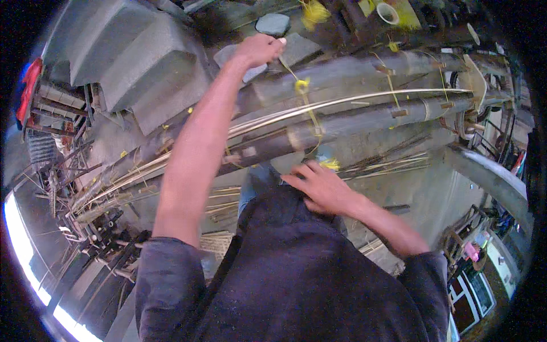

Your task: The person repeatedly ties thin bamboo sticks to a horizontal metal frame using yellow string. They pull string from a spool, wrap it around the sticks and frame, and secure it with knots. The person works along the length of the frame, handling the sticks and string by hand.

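My left hand [262, 50] reaches far forward over two long dark poles and is closed, with a thin yellow cord [290, 69] running from its fingers. That cord leads back to a yellow knot [302, 86] above the far pole [347, 71]. From the knot, a yellow tie [313, 117] crosses pale thin strips [342, 102] and reaches the near pole [353, 122]. My right hand [325, 185] hovers close to my lap, its fingers slightly bent and apart, with nothing visible in them. Yellow strands [329, 165] show just beyond it.
Concrete steps [145, 62] rise at the far left. A grey stone [272, 24] lies beyond my left hand. More yellow ties [393, 91] bind the poles to the right. Long thin sticks [393, 164] lie on the floor. A white cup-like container [388, 13] stands at the back.
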`<state>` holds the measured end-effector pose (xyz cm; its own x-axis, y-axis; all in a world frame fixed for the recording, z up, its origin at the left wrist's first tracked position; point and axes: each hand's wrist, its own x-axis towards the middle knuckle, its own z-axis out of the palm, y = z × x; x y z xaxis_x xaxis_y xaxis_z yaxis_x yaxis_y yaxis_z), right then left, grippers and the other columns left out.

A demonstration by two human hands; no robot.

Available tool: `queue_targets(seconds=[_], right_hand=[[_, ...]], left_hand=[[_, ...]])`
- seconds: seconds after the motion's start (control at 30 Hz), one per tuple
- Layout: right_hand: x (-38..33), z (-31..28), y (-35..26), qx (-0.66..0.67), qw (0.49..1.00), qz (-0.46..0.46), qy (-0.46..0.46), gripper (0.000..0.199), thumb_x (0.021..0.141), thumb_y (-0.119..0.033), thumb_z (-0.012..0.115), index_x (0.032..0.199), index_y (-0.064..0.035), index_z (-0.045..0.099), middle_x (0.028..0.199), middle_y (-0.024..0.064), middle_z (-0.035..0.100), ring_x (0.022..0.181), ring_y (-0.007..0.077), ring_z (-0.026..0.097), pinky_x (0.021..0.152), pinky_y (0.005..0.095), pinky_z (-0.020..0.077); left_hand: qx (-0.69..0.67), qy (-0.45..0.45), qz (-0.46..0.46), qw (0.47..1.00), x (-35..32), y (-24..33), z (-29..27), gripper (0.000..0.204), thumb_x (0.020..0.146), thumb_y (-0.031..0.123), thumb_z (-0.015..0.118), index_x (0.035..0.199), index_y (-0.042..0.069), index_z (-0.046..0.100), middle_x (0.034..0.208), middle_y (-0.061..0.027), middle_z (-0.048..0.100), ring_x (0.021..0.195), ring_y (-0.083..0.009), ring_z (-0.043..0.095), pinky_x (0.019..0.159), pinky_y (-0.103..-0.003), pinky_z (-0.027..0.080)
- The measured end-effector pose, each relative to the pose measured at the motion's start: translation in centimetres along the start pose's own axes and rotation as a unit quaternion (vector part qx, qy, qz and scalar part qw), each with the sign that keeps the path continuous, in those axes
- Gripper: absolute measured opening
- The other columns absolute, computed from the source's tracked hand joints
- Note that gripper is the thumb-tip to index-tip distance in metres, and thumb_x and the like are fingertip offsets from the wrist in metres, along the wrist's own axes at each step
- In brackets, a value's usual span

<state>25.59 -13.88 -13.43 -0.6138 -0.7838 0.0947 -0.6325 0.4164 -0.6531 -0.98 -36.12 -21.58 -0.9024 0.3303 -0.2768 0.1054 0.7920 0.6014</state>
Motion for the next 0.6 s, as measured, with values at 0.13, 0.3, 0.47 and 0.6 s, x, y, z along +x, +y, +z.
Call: queue_targets(seconds=[0.13,0.3,0.47,0.6], right_hand=[[2.1,4.6,-5.6,0.636,0.682,0.361,-0.007,0.058,0.083,-0.013,0.067,0.137,-0.0114,0.045,0.096,0.0078,0.061,0.078,0.0188,0.063,0.071,0.0303,0.053],[7.9,11.4,-6.8,0.345,0.867,0.345,0.104,0.022,0.087,-0.014,0.064,0.108,-0.0059,0.064,0.082,0.0095,0.064,0.079,0.0242,0.065,0.071,0.0359,0.0517],[21.3,-8.1,-13.9,-0.139,0.989,-0.056,-0.019,0.027,0.068,-0.004,0.064,0.095,-0.0046,0.066,0.085,0.0131,0.057,0.075,0.0326,0.062,0.07,0.0413,0.0517],[32.2,-2.4,-4.4,0.089,0.978,-0.19,-0.017,0.028,0.081,-0.024,0.064,0.092,0.0007,0.066,0.089,0.0224,0.067,0.086,0.0384,0.066,0.074,0.0465,0.0533]], left_hand=[[0.02,0.093,0.022,0.995,-6.6,-1.4,-7.6,0.046,0.09,0.05,0.048,0.106,0.011,0.069,0.1,-0.0185,0.068,0.097,-0.0381,0.063,0.085,-0.046,0.049],[-0.045,0.202,0.044,0.977,-19.8,-2.2,-6.8,0.032,0.094,0.034,0.051,0.101,0.007,0.067,0.09,-0.0199,0.067,0.084,-0.0393,0.064,0.076,-0.048,0.05],[-0.18,0.216,0.056,0.958,-28.2,-4.2,2.8,0.024,0.092,0.023,0.057,0.108,0.009,0.067,0.101,-0.0183,0.068,0.095,-0.0367,0.064,0.089,-0.042,0.049],[-0.052,0.233,0.028,0.971,-27.4,-1.7,0.2,0.02,0.087,0.026,0.063,0.097,0.01,0.07,0.091,-0.0158,0.069,0.084,-0.0341,0.065,0.081,-0.043,0.05]])
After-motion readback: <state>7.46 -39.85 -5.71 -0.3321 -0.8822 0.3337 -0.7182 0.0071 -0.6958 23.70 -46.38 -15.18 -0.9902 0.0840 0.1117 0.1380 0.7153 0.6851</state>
